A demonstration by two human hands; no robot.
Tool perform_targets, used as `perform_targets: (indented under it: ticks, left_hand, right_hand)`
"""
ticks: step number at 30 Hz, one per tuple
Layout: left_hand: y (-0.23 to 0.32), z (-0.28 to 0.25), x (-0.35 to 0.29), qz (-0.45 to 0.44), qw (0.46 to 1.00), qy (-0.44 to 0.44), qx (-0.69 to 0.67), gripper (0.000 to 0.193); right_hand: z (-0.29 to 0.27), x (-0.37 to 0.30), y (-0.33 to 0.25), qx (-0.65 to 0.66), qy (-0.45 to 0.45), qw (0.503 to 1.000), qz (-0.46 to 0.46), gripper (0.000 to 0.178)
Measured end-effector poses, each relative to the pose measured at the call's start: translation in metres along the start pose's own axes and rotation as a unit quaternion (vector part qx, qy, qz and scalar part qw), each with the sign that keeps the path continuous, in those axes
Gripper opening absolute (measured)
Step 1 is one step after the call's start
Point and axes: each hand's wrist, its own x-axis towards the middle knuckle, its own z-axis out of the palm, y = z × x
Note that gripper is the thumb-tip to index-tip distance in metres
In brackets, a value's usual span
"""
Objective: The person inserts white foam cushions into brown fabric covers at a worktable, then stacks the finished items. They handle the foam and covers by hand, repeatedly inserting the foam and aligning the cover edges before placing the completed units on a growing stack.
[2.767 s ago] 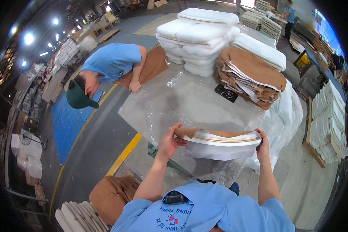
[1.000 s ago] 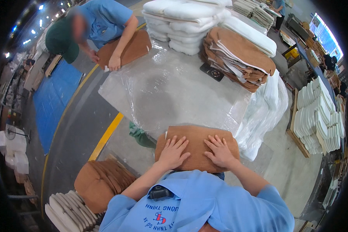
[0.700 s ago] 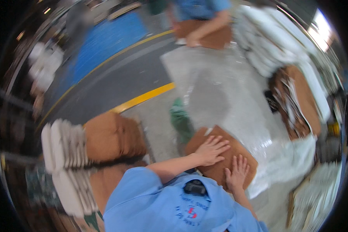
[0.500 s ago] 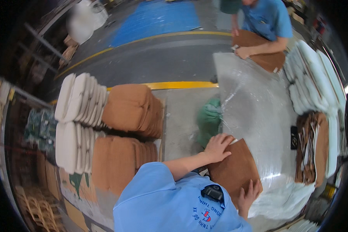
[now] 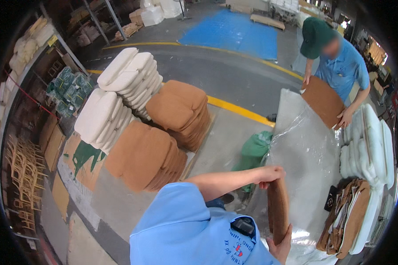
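Observation:
A brown fabric cushion stands on its edge over the near part of the plastic-covered table. My left hand is closed on its far end, fingers curled in. At the near end my right hand grips the cushion, thumb on one side and fingers partly hidden behind it. Across the table a co-worker in a blue shirt and green cap holds another brown cushion piece with both hands.
Stacked brown cushions and white cushions stand on the left. Folded brown covers and white padding lie along the table's right side. A green sack sits against the table's left edge.
The brown cushion has turned from lying flat to standing on edge. My left hand has closed on its end. The view has swung left, and the co-worker's piece is spread between both hands.

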Motion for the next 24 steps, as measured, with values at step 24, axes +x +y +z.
perform_targets:
  ticks: [24]
  left_hand:
    - [-0.085,0.060,0.025,0.248,0.956,0.002,0.158,0.082]
  right_hand:
    - [0.007,-0.071,0.249,0.286,0.232,0.928,0.058,0.053]
